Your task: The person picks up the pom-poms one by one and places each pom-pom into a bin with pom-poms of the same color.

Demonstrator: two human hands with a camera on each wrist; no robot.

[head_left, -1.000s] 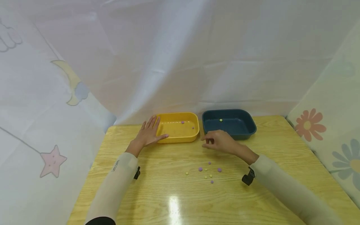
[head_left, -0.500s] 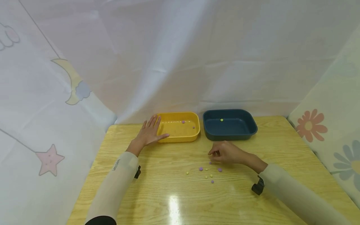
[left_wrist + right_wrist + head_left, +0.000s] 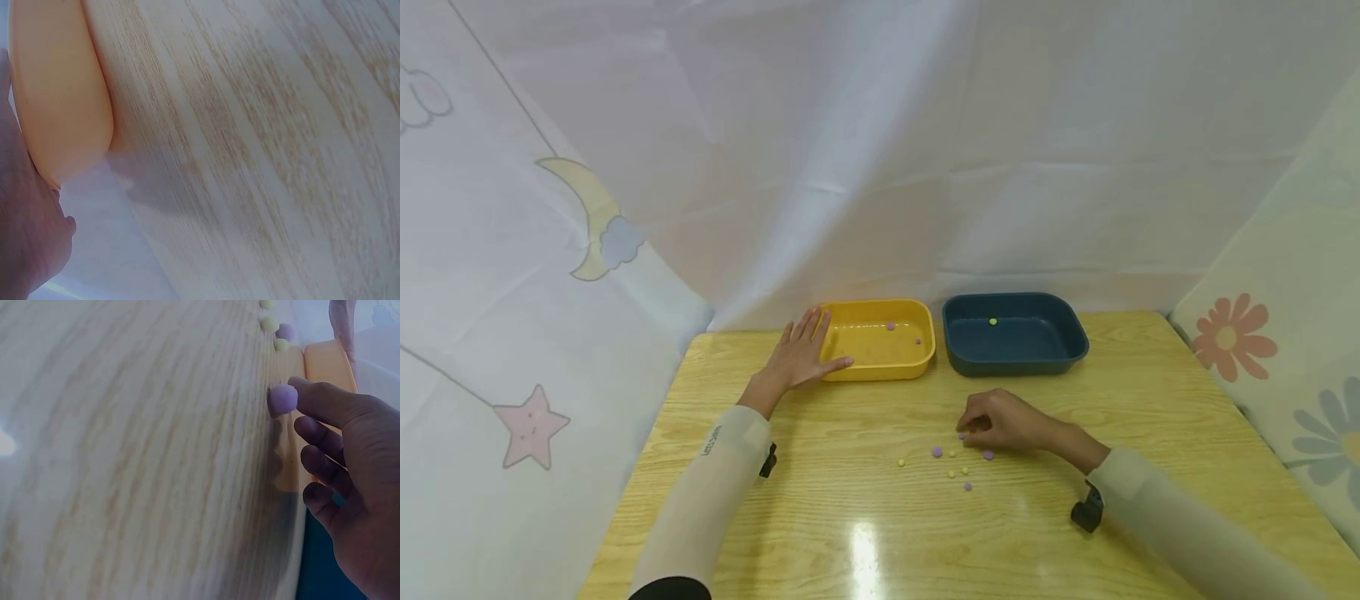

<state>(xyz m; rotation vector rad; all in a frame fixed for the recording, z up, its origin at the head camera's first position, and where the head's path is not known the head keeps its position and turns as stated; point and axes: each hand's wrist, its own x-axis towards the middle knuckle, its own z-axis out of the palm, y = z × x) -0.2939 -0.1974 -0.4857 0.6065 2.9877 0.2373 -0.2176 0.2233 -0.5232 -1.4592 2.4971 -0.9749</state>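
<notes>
My left hand [image 3: 793, 358] lies with spread, straight fingers on the left end of a yellow tray [image 3: 880, 373]. The left wrist view shows this tray's outer wall [image 3: 65, 94] beside the hand. Low over the table, my right hand [image 3: 1003, 419] has its thumb and index fingertips around a small purple pom-pom [image 3: 961, 436]; whether they grip it I cannot tell. In the right wrist view, a larger purple pom-pom [image 3: 283, 399] appears in front of the right thumb and hides its tip. The other fingers [image 3: 322, 465] are curled.
Several purple and yellow pom-poms, including a yellow one [image 3: 901, 462], lie scattered on the wooden table [image 3: 820, 517]. Two purple ones sit inside the yellow tray. A dark blue tray [image 3: 1011, 367] at its right holds one yellow pom-pom [image 3: 992, 322]. A printed cloth [image 3: 880, 167] rises behind.
My right hand has moved from the dark blue tray's front edge toward me, down to the small purple pom-pom, and its fingertips have drawn in around it. The left hand keeps its place.
</notes>
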